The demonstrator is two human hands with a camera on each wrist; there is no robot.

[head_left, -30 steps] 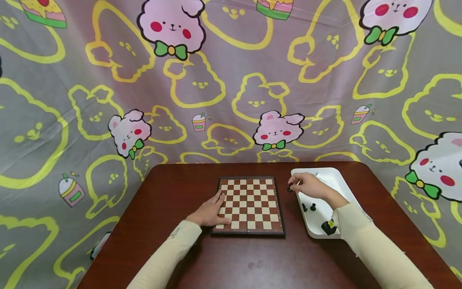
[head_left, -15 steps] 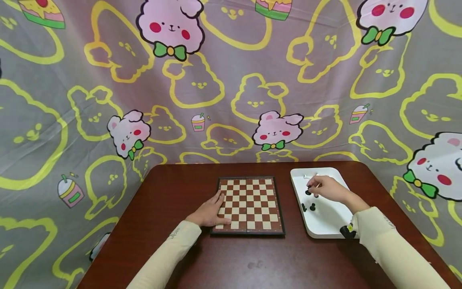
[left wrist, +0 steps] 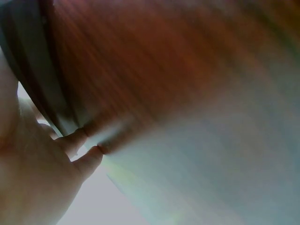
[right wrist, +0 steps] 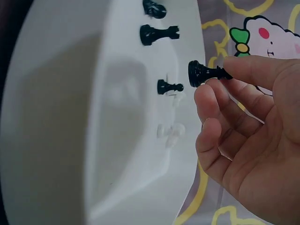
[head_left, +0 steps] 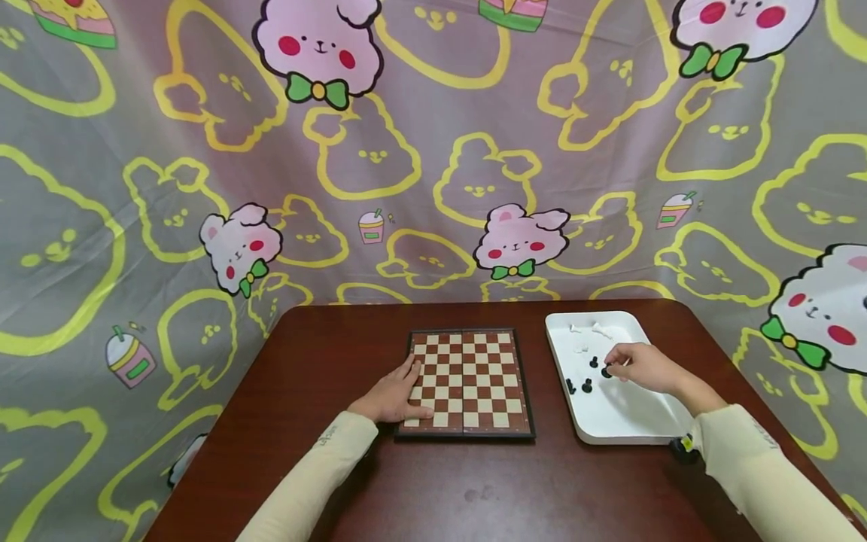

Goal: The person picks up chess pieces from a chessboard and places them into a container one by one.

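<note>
My right hand (head_left: 646, 366) is over the white tray (head_left: 630, 429). Thumb and fingers pinch a black chess piece (right wrist: 201, 74) by its upper part, so its top is hidden; the wide base points away from the palm. Near it in the tray stand a black pawn (right wrist: 169, 87) and a black rook (right wrist: 159, 34). Another black chess piece (right wrist: 153, 9) is partly cut off at the frame's top. On the left edge of the chessboard (head_left: 467, 384) rests my left hand (head_left: 393, 395), its fingers stretched out.
Several white chess pieces (head_left: 601, 331) lie toward the tray's far end. Both the tray and the board are on a dark red-brown table (head_left: 325, 361). Behind the table hangs a patterned cloth (head_left: 433, 226). The left wrist view is blurred.
Holding the black chess piece, my right hand has moved rightward from the gap beside the chessboard to over the tray. My left hand has kept its place on the board.
</note>
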